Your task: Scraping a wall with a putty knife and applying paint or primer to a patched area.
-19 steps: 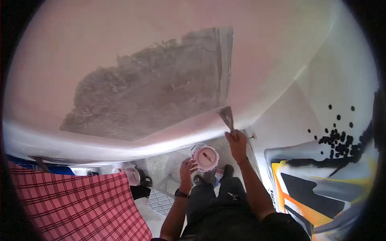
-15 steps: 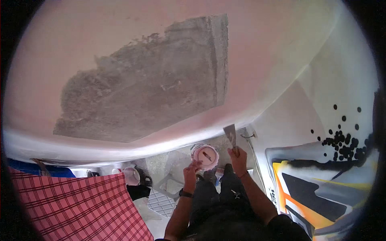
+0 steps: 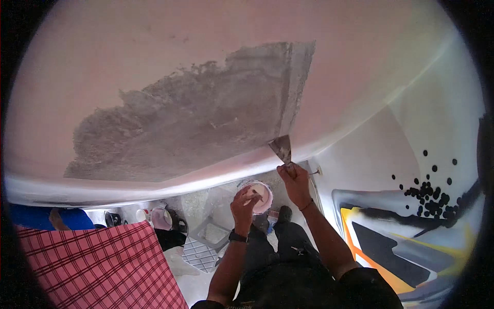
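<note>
Gripping a putty knife [image 3: 281, 148] in the right hand [image 3: 296, 179] at the lower-right corner of the gray patch [image 3: 190, 116], apparently uncoated amid pink wall [image 3: 370, 62], with unreadable hold in the left hand [image 3: 243, 208] near the bucket [image 3: 266, 200] below that patch.

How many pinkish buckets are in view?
2: one bucket partly covered by the left hand, and another bucket farther left, just past the pink plaid cloth. More may be hidden behind that cloth.
</note>
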`<action>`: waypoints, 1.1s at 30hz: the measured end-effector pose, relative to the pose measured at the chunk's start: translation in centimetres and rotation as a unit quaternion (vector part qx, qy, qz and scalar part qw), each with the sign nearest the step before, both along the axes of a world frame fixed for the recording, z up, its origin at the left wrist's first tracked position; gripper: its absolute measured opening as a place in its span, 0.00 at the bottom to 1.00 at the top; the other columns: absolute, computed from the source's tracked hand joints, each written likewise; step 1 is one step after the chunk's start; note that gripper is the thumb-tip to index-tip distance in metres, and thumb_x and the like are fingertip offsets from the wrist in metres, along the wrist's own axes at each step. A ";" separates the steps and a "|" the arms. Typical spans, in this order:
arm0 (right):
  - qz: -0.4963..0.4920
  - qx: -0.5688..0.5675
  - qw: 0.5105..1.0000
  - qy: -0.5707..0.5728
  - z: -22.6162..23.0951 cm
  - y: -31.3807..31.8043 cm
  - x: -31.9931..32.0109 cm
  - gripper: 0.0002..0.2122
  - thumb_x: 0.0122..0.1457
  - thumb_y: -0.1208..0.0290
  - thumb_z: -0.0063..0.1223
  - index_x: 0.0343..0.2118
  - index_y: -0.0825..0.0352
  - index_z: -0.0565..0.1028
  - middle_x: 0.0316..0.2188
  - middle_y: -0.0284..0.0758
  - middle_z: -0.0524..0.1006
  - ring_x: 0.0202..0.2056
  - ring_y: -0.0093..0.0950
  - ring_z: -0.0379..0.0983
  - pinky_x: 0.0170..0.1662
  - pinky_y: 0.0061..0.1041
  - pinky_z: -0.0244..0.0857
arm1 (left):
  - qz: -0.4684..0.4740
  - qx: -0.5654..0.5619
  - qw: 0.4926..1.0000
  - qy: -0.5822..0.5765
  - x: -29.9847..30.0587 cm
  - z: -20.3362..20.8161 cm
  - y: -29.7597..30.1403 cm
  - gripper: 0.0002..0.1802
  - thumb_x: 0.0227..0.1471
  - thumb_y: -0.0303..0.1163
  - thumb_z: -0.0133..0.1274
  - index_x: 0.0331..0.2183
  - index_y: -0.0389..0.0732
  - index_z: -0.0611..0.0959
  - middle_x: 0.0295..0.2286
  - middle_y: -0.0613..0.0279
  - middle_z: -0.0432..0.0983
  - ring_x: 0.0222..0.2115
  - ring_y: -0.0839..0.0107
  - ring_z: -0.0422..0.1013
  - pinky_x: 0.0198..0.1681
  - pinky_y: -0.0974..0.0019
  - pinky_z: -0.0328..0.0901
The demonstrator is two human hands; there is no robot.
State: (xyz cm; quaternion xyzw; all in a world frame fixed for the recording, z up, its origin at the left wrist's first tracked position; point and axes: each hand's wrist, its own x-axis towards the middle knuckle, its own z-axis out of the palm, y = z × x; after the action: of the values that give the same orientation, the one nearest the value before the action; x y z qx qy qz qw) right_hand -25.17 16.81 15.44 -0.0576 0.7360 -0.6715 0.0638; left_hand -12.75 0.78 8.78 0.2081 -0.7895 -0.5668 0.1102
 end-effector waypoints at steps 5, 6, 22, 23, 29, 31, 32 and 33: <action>-0.069 0.115 0.986 -0.104 -6.7 2.0 5.4 0.15 0.56 0.68 0.55 0.19 0.70 0.66 0.12 0.32 0.63 0.19 0.16 0.54 0.22 0.25 0.54 | 0.033 0.162 0.986 -0.005 -0.5 -0.6 0.0 0.05 0.44 0.22 0.59 0.29 0.38 0.84 0.43 0.58 0.75 0.44 0.67 0.70 0.45 0.66 0.67; -0.059 0.137 0.982 -0.114 -6.9 2.3 6.1 0.13 0.56 0.69 0.55 0.21 0.69 0.67 0.13 0.29 0.64 0.20 0.16 0.57 0.23 0.24 0.56 | 0.033 0.163 0.986 -0.008 -0.8 -0.4 0.3 0.05 0.44 0.22 0.59 0.29 0.38 0.84 0.43 0.58 0.75 0.44 0.67 0.70 0.45 0.66 0.67; -0.155 0.139 0.978 0.008 -10.9 4.8 3.7 0.10 0.60 0.69 0.49 0.30 0.71 0.64 0.19 0.38 0.67 0.22 0.29 0.64 0.28 0.30 0.59 | -0.131 0.164 0.978 -0.019 -2.0 -0.8 2.5 0.09 0.56 0.30 0.48 0.35 0.37 0.80 0.33 0.62 0.75 0.33 0.74 0.70 0.37 0.71 0.67; -0.141 0.130 0.980 0.055 -10.9 5.2 4.4 0.10 0.60 0.69 0.49 0.30 0.71 0.64 0.19 0.38 0.67 0.22 0.29 0.64 0.28 0.30 0.59 | -0.130 0.165 0.978 -0.012 -1.7 -1.2 2.8 0.09 0.56 0.30 0.48 0.35 0.37 0.80 0.33 0.62 0.75 0.33 0.74 0.70 0.37 0.71 0.67; -0.004 0.108 0.994 0.031 -4.9 2.4 8.1 0.09 0.59 0.69 0.50 0.32 0.68 0.65 0.16 0.39 0.67 0.19 0.29 0.65 0.23 0.30 0.58 | -0.070 0.242 0.967 0.047 -2.9 0.6 5.6 0.16 0.57 0.34 0.50 0.45 0.36 0.74 0.36 0.60 0.74 0.37 0.72 0.70 0.43 0.69 0.65; 0.010 0.104 0.995 -0.010 -4.3 0.6 8.8 0.09 0.59 0.70 0.49 0.37 0.69 0.65 0.22 0.43 0.75 0.26 0.40 0.75 0.29 0.37 0.65 | -0.070 0.245 0.967 0.006 -3.3 1.7 5.4 0.18 0.57 0.34 0.50 0.47 0.36 0.73 0.37 0.60 0.75 0.40 0.72 0.70 0.46 0.70 0.64; -0.011 0.090 0.996 -0.016 -4.7 -0.2 9.1 0.12 0.60 0.67 0.48 0.40 0.68 0.64 0.25 0.45 0.75 0.26 0.40 0.75 0.30 0.38 0.65 | -0.061 0.355 0.933 0.025 -3.1 2.0 5.2 0.18 0.57 0.34 0.50 0.47 0.36 0.73 0.38 0.60 0.75 0.40 0.72 0.70 0.46 0.70 0.64; -0.006 0.099 0.995 -0.009 -5.7 -0.7 9.2 0.12 0.60 0.67 0.48 0.40 0.68 0.64 0.25 0.45 0.75 0.26 0.40 0.75 0.30 0.38 0.65 | -0.053 0.467 0.882 0.042 -2.9 2.2 4.9 0.18 0.58 0.34 0.49 0.47 0.35 0.73 0.40 0.59 0.75 0.41 0.72 0.70 0.46 0.70 0.64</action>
State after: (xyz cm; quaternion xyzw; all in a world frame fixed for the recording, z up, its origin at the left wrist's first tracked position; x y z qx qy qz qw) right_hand -15.99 16.14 9.77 -0.0411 0.7984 -0.5964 0.0718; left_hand -15.61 5.71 10.96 0.1697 -0.4379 -0.8829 0.0032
